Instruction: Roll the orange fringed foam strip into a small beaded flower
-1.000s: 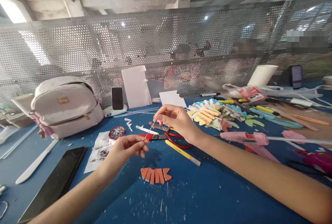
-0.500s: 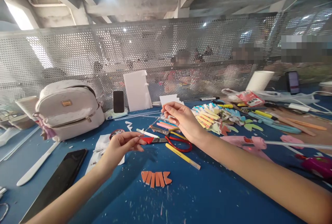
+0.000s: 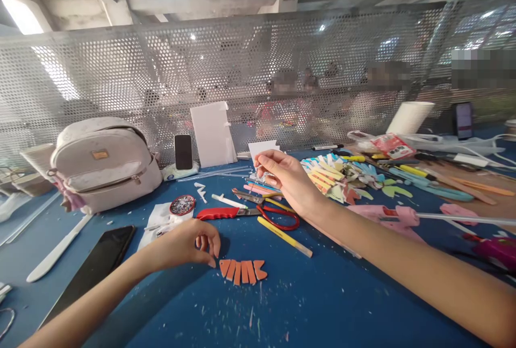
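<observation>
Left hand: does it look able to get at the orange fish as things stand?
Probably yes: the left hand is right beside the orange fish, and nothing visible stands between them.

open table (image 3: 322, 305) at the bottom center between the forearms (image 3: 382, 251), fish (image 3: 243, 272) at its upper edge, tools (image 3: 220, 213) and yellow pen (image 3: 284, 236) across the center, bag (image 3: 108, 165) barring left, glue gun (image 3: 405, 216) right

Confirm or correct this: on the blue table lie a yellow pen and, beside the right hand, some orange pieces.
No: the head view shows the orange pieces beside the left hand, not the right hand. They and the yellow pen lie on the blue table.
</observation>
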Motion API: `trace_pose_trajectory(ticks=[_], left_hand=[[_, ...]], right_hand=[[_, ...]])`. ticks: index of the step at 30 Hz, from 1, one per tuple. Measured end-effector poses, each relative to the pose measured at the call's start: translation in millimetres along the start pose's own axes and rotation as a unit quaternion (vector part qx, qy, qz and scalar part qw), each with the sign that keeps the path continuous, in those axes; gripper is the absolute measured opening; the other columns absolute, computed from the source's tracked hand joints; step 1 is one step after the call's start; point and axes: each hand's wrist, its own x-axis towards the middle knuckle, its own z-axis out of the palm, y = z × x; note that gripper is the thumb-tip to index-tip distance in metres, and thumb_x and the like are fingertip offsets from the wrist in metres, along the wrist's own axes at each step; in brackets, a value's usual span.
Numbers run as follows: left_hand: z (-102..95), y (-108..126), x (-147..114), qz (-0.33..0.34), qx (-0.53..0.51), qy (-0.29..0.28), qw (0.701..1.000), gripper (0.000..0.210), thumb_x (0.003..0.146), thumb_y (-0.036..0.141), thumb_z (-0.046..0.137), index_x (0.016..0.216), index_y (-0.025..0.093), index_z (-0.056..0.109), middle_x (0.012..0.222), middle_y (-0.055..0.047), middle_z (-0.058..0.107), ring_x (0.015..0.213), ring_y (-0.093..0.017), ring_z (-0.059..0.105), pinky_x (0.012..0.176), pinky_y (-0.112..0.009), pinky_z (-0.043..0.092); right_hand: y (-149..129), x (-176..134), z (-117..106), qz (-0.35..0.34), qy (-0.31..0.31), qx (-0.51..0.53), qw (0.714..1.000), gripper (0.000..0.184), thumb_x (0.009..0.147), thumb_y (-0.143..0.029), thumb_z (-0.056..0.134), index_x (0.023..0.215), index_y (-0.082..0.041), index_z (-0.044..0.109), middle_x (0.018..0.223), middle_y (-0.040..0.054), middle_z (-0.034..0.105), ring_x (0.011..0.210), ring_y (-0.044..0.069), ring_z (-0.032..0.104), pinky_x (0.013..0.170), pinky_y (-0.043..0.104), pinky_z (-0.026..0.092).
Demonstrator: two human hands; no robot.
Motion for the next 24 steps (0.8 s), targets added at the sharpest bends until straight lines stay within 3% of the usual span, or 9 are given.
trace_pose_trajectory(ticks=[4,12,24], left_hand=[[5.0,5,-3,0.006,0.025,-0.031,0.999,0.006,0.070,0.021,0.078,0.076,0.020,0.077,0.075,-0.002,0.073,0.068,-0.017,0.064,0.063,-0.026,0.047],[16.9,9,-1,0.028,0.014,-0.040,0.999,0.010,0.070,0.020,0.080,0.079,0.021,0.078,0.078,-0.003,0.073,0.067,-0.016,0.063,0.063,-0.025,0.047],[16.7,10,-1,0.035,0.013,-0.049,0.998,0.003,0.075,0.019,0.076,0.077,0.021,0.079,0.080,-0.002,0.069,0.069,-0.015,0.057,0.062,-0.024,0.041]], right_hand=[[1,0,0,0.001,-0.003,-0.012,1.000,0.018,0.079,-0.037,0.075,0.080,-0.019,0.070,0.082,0.0032,0.060,0.066,0.010,0.048,0.043,0.021,0.028],[2,-2,1,0.018,0.003,-0.023,1.000,0.022,0.077,-0.040,0.076,0.080,-0.019,0.069,0.082,0.0037,0.060,0.065,0.011,0.048,0.041,0.022,0.025],[7,-3,0,0.026,0.012,-0.038,0.999,0.017,0.080,-0.038,0.073,0.087,-0.022,0.073,0.088,0.0049,0.065,0.066,0.011,0.048,0.043,0.021,0.028]])
